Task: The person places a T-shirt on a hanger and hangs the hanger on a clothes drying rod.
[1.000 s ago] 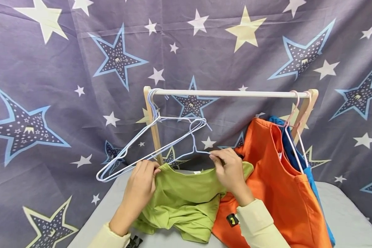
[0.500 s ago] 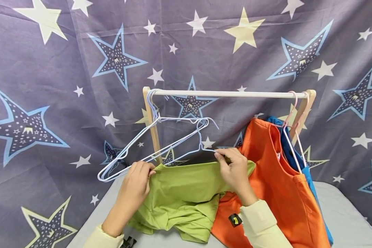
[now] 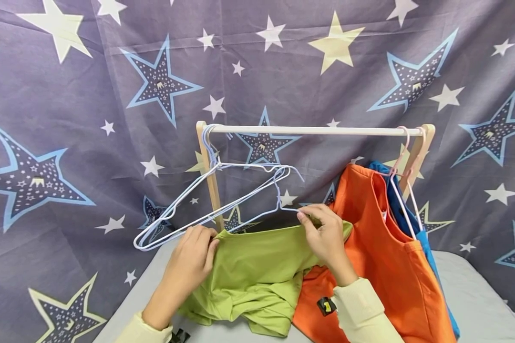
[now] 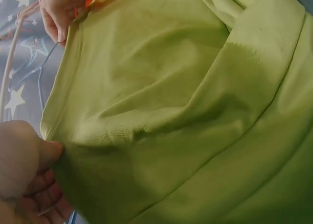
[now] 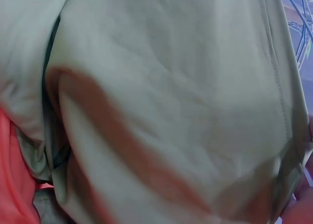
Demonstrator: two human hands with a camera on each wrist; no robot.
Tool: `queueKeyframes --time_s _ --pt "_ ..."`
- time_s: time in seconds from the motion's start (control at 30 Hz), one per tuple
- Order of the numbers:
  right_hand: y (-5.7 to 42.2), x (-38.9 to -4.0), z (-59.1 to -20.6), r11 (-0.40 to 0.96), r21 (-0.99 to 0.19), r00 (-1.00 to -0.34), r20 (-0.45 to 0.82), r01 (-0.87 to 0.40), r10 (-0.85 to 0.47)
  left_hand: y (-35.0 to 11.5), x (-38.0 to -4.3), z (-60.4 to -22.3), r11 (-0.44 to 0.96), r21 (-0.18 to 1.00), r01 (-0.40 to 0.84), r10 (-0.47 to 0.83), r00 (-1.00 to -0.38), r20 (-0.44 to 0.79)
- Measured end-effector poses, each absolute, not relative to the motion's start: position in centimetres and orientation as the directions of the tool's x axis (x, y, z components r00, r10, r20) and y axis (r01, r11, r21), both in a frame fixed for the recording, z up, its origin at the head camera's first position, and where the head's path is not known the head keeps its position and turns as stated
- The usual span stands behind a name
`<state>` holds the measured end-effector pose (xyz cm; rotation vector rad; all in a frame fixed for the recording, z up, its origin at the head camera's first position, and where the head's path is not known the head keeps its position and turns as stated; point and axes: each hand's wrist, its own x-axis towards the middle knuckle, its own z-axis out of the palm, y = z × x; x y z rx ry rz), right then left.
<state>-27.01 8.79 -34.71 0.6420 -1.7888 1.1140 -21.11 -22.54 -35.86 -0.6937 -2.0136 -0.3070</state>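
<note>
A green shirt (image 3: pixel 257 259) spreads between my two hands, its upper edge stretched nearly straight and its lower part bunched on the table. With the left hand (image 3: pixel 192 259) I pinch the edge at its left end; the left wrist view shows the thumb (image 4: pixel 51 150) over the cloth. My right hand (image 3: pixel 324 233) pinches a light blue wire hanger (image 3: pixel 278 197) by its right arm, together with the right part of the shirt's edge. The hanger's hook points up and right, and its lower part is hidden inside or behind the shirt. Green cloth (image 5: pixel 171 97) fills most of the right wrist view.
A small rack with a white rail (image 3: pixel 309 130) stands behind. Several wire hangers (image 3: pixel 176 200) hang at its left end. An orange garment (image 3: pixel 369 247) and a blue garment (image 3: pixel 427 252) hang on pink hangers at the right. A grey cloth (image 3: pixel 485 295) covers the table.
The hands have spread slightly apart and the shirt's sagging neckline is pulled taut, covering the white tag. The held hanger has shifted a little to the right.
</note>
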Motion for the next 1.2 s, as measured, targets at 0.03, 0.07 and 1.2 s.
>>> queueKeyframes --time_s 0.03,0.07,1.2 --pt "8.8 -27.0 -34.7 0.460 -0.416 -0.454 0.890 -0.784 0.032 -22.5 -21.0 -35.8 0.807 -0.058 0.587 0.342 -0.386 0.857" --pt "8.9 -27.1 -34.7 0.465 -0.413 -0.452 0.891 -0.783 0.029 -22.4 -21.0 -35.9 0.811 -0.050 0.582 0.330 -0.385 0.862" --pt "12.1 -27.6 -36.0 0.628 -0.173 -0.400 0.885 -0.759 -0.239 -22.6 -20.3 -36.3 0.900 0.065 0.431 0.098 -0.345 0.933"
